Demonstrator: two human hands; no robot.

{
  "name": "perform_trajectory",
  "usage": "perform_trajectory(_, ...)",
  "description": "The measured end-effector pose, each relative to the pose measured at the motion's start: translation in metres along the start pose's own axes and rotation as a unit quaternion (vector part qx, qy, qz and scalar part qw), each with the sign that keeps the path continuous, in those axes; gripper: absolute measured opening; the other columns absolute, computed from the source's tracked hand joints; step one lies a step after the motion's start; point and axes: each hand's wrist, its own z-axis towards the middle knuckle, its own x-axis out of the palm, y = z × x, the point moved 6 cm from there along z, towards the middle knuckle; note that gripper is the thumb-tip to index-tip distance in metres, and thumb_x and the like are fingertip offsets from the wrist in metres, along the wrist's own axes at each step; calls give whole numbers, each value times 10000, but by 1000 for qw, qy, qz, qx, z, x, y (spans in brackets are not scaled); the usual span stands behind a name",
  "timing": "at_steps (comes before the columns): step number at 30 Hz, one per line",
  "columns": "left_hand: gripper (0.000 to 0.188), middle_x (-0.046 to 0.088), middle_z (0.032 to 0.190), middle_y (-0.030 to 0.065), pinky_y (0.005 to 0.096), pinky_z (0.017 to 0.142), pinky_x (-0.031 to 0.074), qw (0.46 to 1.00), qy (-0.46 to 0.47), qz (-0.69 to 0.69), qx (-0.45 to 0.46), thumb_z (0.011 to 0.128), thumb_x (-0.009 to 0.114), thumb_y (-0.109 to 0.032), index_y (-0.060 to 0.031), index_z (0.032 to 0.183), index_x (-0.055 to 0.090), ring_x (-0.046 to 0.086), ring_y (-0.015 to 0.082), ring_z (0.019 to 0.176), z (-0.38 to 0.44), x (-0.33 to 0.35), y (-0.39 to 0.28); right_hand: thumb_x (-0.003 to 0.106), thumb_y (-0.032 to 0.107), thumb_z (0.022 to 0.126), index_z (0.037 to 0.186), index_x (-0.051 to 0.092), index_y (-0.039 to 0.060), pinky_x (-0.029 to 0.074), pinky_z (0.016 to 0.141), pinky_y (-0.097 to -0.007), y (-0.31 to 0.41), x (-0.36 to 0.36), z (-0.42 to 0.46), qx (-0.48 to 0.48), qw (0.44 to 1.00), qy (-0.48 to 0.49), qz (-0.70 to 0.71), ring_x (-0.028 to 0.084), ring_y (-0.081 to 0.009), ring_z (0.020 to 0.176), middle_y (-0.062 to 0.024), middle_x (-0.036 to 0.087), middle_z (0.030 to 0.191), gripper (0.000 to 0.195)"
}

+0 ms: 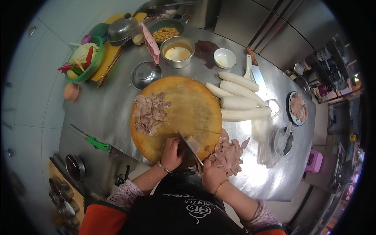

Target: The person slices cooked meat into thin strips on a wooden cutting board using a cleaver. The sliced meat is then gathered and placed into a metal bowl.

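Observation:
A round wooden chopping board (191, 102) lies on the steel table. My right hand (213, 176) grips the handle of a cleaver (190, 147), whose blade stands on edge over the board's near part. Close to the left of the blade is my left hand (171, 152), fingers curled down; whether it holds anything is hidden. A slice of meat (193, 144) lies on the board just right of the blade. Cut meat pieces (149, 113) are heaped on the board's left side. More sliced meat (227, 154) lies in a pile on the table, against the board's right edge.
Several peeled white radishes (239, 102) lie right of the board. Beyond it stand a steel pot (177, 53), a white bowl (224, 58) and an upturned metal bowl (146, 75). A green-handled knife (97, 143) lies left, a large knife (258, 76) back right. A green vegetable basket (95, 66) stands back left.

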Motion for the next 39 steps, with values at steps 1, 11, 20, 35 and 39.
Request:
perform_trajectory(1,415,479,1061,196,426,839,403,1000,2,-1,10,693,674,-38,-12,1051,466,459,387,982,-4,6,2,539,100,773,942,421,-47,489,633,-487,-1,8,-3,1,1000,-18,2,614,-427,705,-286,609,791,254)
perform_trajectory(11,402,457,1121,177,416,877,397,993,105,-58,-3,711,660,-84,-9,1066,488,434,379,1024,-3,-5,-18,544,69,797,953,412,-28,467,587,-493,-25,-27,-23,-16,987,-71,140,593,-437,683,-274,581,697,227)
perform_trajectory(20,375,482,1045,101,376,855,419,937,326,112,52,706,710,-135,-90,1046,560,451,310,1034,1,-5,-33,556,7,780,996,428,-32,459,559,-465,-128,-11,-76,32,926,-250,281,577,-441,669,-253,584,702,254)
perform_trajectory(35,346,548,965,117,320,771,461,983,158,75,-58,691,695,-150,-32,991,572,563,247,889,103,-4,-11,527,77,795,1041,415,22,427,582,-552,-149,0,-75,11,953,-148,263,552,-468,658,-263,578,728,276)
perform_trajectory(39,330,515,904,43,261,681,438,929,311,-83,-182,710,707,-154,-53,971,533,514,133,770,88,4,-37,521,74,796,1050,424,22,430,589,-549,-149,10,-85,34,954,-159,253,555,-465,673,-262,578,732,277)
